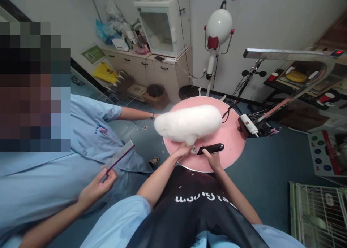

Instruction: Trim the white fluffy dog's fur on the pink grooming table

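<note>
A fluffy white dog (189,121) stands on a round pink grooming table (233,143), its head end toward the left. My left hand (185,149) is closed around one of its legs, with the paw (193,149) showing beyond my fingers. In my right hand (212,157) is a black hair clipper (213,148), gripped from below with the thumb along its side. The clipper's head points left and is close to the paw; whether they touch, I cannot tell.
At left, a co-worker in a blue shirt (89,139) holds a metal comb (120,157) and reaches the other arm to the dog's head. A grooming arm (287,55) and a tool holder with a white bottle (249,124) flank the table's right edge. A stand dryer (219,26) is behind.
</note>
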### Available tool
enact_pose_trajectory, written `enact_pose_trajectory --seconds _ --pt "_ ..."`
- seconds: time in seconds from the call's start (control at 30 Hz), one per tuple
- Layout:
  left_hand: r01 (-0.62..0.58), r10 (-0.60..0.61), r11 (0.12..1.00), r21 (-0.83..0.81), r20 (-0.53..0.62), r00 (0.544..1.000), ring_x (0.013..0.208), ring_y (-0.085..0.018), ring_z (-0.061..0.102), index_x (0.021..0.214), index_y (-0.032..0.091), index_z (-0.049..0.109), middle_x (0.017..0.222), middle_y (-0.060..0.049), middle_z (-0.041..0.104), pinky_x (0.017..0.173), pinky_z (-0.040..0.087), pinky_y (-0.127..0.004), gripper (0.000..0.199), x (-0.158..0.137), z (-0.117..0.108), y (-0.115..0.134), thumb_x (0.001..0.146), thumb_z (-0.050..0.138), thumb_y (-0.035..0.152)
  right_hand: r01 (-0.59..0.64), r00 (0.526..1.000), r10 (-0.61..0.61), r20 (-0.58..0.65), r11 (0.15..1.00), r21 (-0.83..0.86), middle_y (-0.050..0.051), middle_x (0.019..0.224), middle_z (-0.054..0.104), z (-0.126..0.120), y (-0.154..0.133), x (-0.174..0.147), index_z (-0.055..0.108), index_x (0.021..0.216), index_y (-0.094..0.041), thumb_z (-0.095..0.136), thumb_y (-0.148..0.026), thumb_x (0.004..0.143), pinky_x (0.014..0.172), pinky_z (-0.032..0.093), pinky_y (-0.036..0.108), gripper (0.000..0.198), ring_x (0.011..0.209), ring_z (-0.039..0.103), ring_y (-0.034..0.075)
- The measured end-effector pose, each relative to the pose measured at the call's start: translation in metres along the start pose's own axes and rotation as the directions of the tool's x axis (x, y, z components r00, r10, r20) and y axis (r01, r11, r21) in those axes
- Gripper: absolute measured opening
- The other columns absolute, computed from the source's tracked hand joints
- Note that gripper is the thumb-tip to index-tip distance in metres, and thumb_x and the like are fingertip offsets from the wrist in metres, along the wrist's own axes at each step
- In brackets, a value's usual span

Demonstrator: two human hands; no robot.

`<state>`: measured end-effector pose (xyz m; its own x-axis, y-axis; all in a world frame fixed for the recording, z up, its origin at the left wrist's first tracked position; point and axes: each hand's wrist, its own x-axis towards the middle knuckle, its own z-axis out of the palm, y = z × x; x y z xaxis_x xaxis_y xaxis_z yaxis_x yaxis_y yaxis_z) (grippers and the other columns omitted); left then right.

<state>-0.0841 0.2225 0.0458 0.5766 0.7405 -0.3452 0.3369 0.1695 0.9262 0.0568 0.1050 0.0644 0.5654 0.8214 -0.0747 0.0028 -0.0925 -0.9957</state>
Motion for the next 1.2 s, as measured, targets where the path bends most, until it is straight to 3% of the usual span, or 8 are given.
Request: enact_pose_trajectory --seconds 0.17,0.3,0.4,0.5,0.67,0.73,0.87,1.2 --pt "-0.023 0.023 0.999 -0.044 -0.017 1.000 0.069 -0.015 0.056 0.077 0.014 0.058 0.073 -0.004 0.062 0.067 0.046 -0.029 0.022 0.006 -0.006 -0.004 0.075 0.065 0.035 -0.047 0.998 0.046 0.032 0.999 0.024 0.006 0.078 0.072 0.006 -0.001 0.003 0.070 0.079 -0.019 0.075 -0.041 0.062 0.074 0.053 0.039 0.028 0.076 0.065 0.024" --pt "-0.075 0.077 0.996 -0.054 0.030 0.997 0.068 -0.015 0.057 0.075 0.014 0.059 0.071 -0.005 0.063 0.065 0.046 -0.028 0.033 0.005 -0.009 -0.001 0.078 0.063 0.046 -0.219 0.973 0.201 0.112 0.958 0.186 0.003 0.069 0.068 0.002 0.007 0.003 0.070 0.084 -0.017 0.076 -0.045 0.061 0.054 0.048 0.031 0.037 0.055 0.056 0.016" --pt "-0.082 0.083 0.995 -0.052 0.024 0.996 0.066 -0.015 0.056 0.074 0.014 0.059 0.069 -0.005 0.062 0.063 0.045 -0.027 0.025 0.002 -0.005 0.001 0.078 0.063 0.038 -0.328 0.942 0.285 0.178 0.899 0.291 0.002 0.067 0.066 -0.004 0.016 0.000 0.068 0.083 -0.016 0.080 -0.044 0.055 0.048 0.044 0.027 0.041 0.049 0.048 0.011" --pt "-0.081 0.080 0.996 -0.024 -0.034 0.996 0.068 -0.014 0.055 0.076 0.014 0.059 0.071 -0.003 0.062 0.063 0.045 -0.026 0.010 0.001 -0.001 0.003 0.073 0.064 0.022 -0.359 0.933 0.339 0.119 0.889 0.284 0.002 0.064 0.065 -0.007 0.023 -0.001 0.063 0.073 -0.017 0.082 -0.043 0.053 0.043 0.040 0.025 0.038 0.049 0.049 0.012" --pt "-0.077 0.075 0.996 -0.038 -0.043 0.996 0.067 -0.013 0.053 0.077 0.013 0.059 0.073 -0.003 0.062 0.062 0.043 -0.025 0.008 0.000 -0.002 0.001 0.075 0.062 0.020 -0.344 0.938 0.330 0.106 0.856 0.385 -0.001 0.062 0.064 -0.001 0.014 -0.005 0.065 0.081 -0.019 0.084 -0.042 0.051 0.050 0.048 0.026 0.043 0.050 0.051 0.011" --pt "-0.056 0.055 0.998 -0.038 -0.043 0.998 0.065 -0.013 0.053 0.075 0.013 0.059 0.070 -0.002 0.060 0.061 0.043 -0.025 0.011 0.000 -0.004 -0.001 0.075 0.062 0.023 -0.314 0.948 0.311 0.060 0.894 0.320 0.000 0.062 0.064 0.003 0.008 -0.006 0.065 0.077 -0.018 0.083 -0.044 0.052 0.053 0.051 0.029 0.040 0.054 0.057 0.015" --pt "-0.061 0.060 0.998 -0.013 -0.055 0.997 0.068 -0.014 0.056 0.074 0.013 0.060 0.071 -0.002 0.062 0.066 0.044 -0.026 0.014 0.005 -0.010 -0.002 0.075 0.064 0.027 -0.238 0.967 0.250 -0.039 0.951 0.199 0.008 0.081 0.072 0.011 0.001 -0.002 0.067 0.080 -0.017 0.078 -0.049 0.060 0.058 0.055 0.032 0.039 0.072 0.066 0.023" --pt "-0.007 0.009 1.000 0.026 -0.060 0.998 0.082 -0.021 0.060 0.089 0.013 0.065 0.084 -0.006 0.066 0.076 0.049 -0.033 0.025 0.004 -0.011 -0.008 0.075 0.066 0.033 -0.146 0.989 0.149 -0.020 0.984 0.100 0.005 0.074 0.071 0.024 -0.004 0.003 0.064 0.079 -0.019 0.073 -0.048 0.069 0.063 0.055 0.034 0.032 0.069 0.065 0.022"
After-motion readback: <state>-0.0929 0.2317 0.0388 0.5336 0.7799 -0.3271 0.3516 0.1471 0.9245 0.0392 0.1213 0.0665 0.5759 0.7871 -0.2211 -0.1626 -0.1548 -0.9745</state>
